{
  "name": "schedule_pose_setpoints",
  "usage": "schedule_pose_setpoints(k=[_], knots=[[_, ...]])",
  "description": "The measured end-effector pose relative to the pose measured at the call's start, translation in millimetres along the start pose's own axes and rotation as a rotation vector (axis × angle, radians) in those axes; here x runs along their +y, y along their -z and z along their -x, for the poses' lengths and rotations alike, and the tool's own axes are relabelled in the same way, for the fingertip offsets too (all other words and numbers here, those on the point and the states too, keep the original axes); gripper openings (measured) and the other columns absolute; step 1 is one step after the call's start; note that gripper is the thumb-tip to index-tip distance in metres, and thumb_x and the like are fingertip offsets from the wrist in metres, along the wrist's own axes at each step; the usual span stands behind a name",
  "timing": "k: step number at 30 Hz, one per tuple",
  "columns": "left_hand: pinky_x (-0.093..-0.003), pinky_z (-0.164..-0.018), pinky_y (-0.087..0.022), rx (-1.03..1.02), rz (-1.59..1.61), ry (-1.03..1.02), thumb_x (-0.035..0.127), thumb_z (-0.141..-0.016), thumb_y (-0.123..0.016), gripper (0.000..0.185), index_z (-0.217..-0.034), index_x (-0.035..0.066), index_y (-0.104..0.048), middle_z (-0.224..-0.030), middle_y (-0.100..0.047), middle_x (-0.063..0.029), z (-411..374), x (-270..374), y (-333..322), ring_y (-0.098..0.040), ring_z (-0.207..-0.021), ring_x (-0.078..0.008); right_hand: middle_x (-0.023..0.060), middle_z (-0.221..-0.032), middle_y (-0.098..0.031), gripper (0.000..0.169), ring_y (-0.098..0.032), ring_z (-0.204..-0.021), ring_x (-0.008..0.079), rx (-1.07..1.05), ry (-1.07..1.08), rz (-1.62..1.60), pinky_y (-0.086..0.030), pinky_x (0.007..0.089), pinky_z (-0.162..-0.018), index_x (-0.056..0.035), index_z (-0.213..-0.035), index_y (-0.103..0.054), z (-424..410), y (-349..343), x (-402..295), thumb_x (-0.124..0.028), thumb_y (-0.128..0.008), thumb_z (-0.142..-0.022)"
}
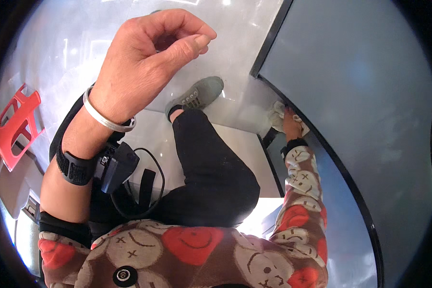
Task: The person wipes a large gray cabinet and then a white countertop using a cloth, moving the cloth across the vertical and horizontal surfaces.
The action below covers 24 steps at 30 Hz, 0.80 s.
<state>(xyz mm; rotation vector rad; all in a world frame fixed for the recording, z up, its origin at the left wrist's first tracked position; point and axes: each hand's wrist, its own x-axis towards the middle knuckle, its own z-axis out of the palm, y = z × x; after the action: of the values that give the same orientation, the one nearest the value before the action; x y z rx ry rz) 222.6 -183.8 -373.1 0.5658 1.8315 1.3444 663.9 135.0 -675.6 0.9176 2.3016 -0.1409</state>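
My left hand [147,61] is raised at the upper left, thumb meeting the curled fingers, with nothing visible held. A silver bangle [102,115] circles its wrist, and a black strap carries a small black device [120,167] on the forearm. At the right, my right hand [291,124] presses on a crumpled light cloth [277,115], low down beside the black edge strip [320,140] of a grey panel [352,90]. Part of the cloth and of the fingers is hidden.
A red plastic stool [18,126] is at the far left. Below me are a shiny light floor [244,28], my bent leg in black trousers [216,162] and a grey-green shoe [198,93]. A pale, dark-edged panel [241,151] lies between leg and right arm.
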Motion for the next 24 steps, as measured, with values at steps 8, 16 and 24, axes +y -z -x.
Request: schedule_pose_setpoints(k=[8, 16, 24], knots=[[-0.0218, -0.074, -0.048, 0.042, 0.053, 0.077, 0.017, -0.095, -0.060, 0.020, -0.106, 0.001, -0.067, -0.090, -0.067, -0.0012, -17, -12, -6, -0.062, -0.086, -0.0079, 0.0153, -0.109, -0.066, 0.026, -0.057, -0.111, 0.0326, -0.340, 0.749, 0.499, -0.047, 0.0539, -0.090, -0.0029, -0.099, -0.070, 99, -45, 18, -0.016, -0.054, -0.083], [-0.0229, -0.076, -0.050, 0.008, 0.100, 0.165, 0.016, -0.096, -0.059, 0.020, -0.107, 0.001, -0.067, -0.090, -0.067, -0.0029, -8, -23, 6, -0.062, -0.086, -0.0091, 0.0146, -0.117, -0.063, 0.028, -0.052, -0.121, 0.0298, -0.009, 0.303, 0.352, -0.039, 0.0423, -0.102, -0.0074, -0.106, -0.066, -4, 65, -47, -0.021, -0.059, -0.083], [-0.0255, -0.085, -0.050, 0.019, 0.121, 0.100, 0.015, -0.097, -0.055, 0.022, -0.108, -0.002, -0.065, -0.093, -0.068, -0.0070, -10, -10, 17, -0.064, -0.088, -0.0127, 0.0143, -0.141, -0.047, 0.038, -0.047, -0.128, 0.0318, -0.043, 0.194, 0.352, -0.038, 0.0412, -0.106, -0.0123, -0.129, -0.055, -32, -13, 15, -0.017, -0.047, -0.092]])
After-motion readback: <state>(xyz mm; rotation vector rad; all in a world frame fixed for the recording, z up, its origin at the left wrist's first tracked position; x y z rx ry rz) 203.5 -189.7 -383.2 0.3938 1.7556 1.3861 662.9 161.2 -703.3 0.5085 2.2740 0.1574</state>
